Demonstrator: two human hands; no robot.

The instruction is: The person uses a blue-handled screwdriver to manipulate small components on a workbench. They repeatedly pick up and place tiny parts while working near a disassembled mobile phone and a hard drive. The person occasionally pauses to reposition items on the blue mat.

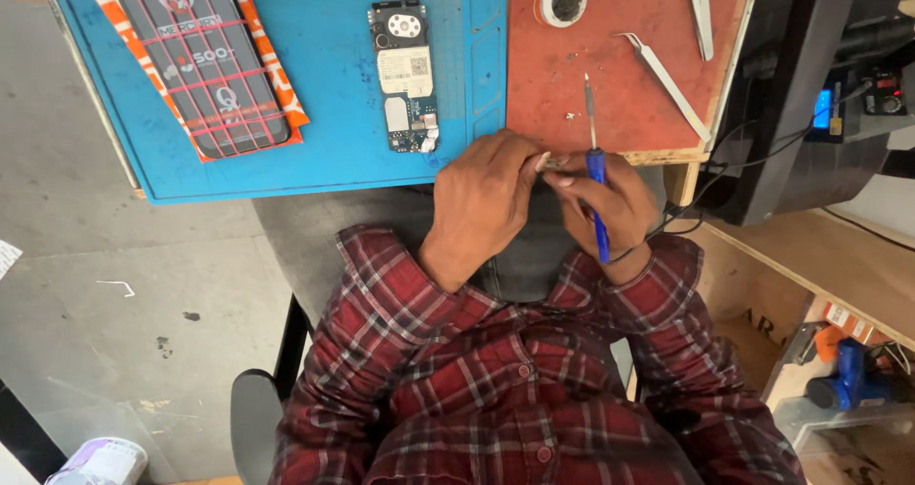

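Hands are kept close together at the counter (667, 151) edge, so the small metal part (556, 162) stays steady. It is pinched by the left hand (483, 204). A blue soldering iron (595, 175) is gripped like a pen by the right hand (610, 209), tip up, clear of the circuit board (406, 75).

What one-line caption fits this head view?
Both hands pinch a small part at the bench edge, right hand also gripping a blue-handled soldering iron.

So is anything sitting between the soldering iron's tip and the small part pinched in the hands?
Nothing visible does. The soldering iron in the right hand points up over the red board, while the left hand pinches the small metal part just left of its shaft.
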